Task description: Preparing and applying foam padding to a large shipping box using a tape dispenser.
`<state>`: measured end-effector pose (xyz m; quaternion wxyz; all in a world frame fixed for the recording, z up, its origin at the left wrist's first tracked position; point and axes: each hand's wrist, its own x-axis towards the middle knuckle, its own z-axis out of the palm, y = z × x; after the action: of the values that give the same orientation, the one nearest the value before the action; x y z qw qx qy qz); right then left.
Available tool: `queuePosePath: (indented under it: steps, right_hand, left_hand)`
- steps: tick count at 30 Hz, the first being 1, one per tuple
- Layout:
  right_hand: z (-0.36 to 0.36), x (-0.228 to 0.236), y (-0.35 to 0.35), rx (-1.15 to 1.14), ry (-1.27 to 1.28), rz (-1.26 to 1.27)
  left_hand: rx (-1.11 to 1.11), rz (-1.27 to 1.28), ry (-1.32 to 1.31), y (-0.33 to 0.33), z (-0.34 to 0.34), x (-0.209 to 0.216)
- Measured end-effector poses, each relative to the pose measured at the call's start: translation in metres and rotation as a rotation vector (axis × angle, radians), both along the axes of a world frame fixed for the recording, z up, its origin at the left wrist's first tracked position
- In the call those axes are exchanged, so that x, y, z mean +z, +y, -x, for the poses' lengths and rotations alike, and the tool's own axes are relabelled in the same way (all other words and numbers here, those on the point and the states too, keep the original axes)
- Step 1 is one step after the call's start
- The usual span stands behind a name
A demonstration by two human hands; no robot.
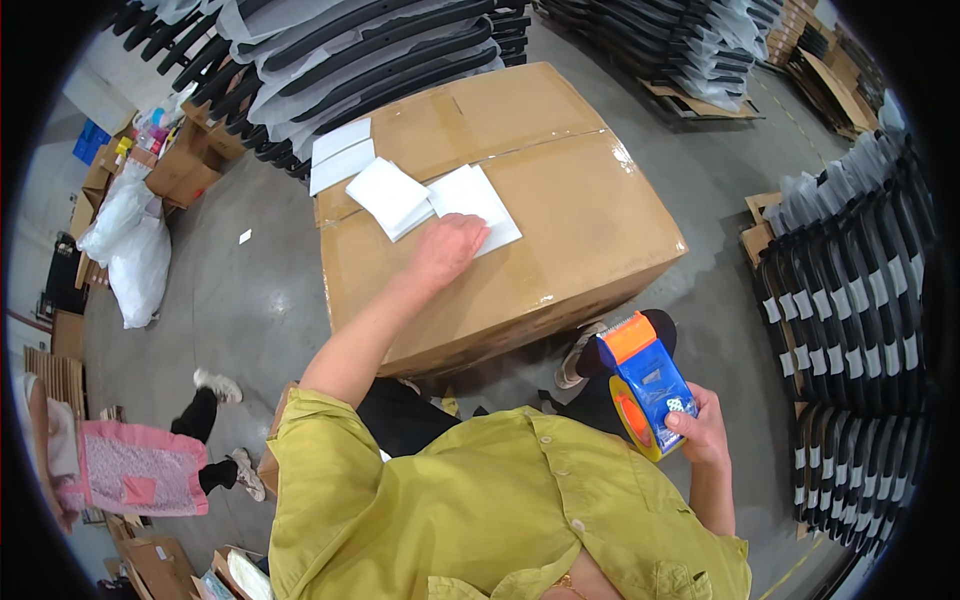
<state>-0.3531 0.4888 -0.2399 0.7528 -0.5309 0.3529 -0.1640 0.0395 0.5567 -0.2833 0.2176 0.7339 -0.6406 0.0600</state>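
A large brown cardboard box [580, 210] stands in front of me, with a seam running across its top. Several white sheets or cards [388, 194] lie in overlapping piles on its left part. My left hand [452, 246] rests on the right-hand pile [490, 205], its fingers curled onto the edge; what they pinch, if anything, is hidden. Held up at my right side is a blue and orange tape dispenser [655, 380] with a yellow-edged roll. My right hand [700, 430] is wrapped round its handle end, clear of the box.
Behind the box rise stacked black frames [370, 60] with white wrapping. More stacks of black parts [850, 300] stand at the right. White plastic bags [138, 250] and cartons sit at the left. A person in a pink apron [145, 468] is at the lower left.
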Motion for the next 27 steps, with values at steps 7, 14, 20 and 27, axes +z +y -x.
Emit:
queuePosePath:
  steps: [7, 14, 20, 27]
  right_hand:
    - [0.006, 0.016, -0.007, -0.003, -0.043, 0.073]
    - [0.018, 0.006, -0.012, -0.013, -0.127, 0.114]
    - [0.017, 0.002, -0.014, 0.012, -0.101, 0.116]
    - [0.006, -0.003, -0.022, 0.097, -0.035, 0.122]
  left_hand:
    - [-0.130, 0.529, -0.442, -0.032, 0.071, 0.046]
    - [-0.148, 0.058, -0.274, -0.050, 0.109, -0.004]
    - [-0.167, 0.191, -0.228, -0.054, 0.095, -0.007]
    - [-0.094, 0.110, -0.323, -0.060, 0.053, -0.005]
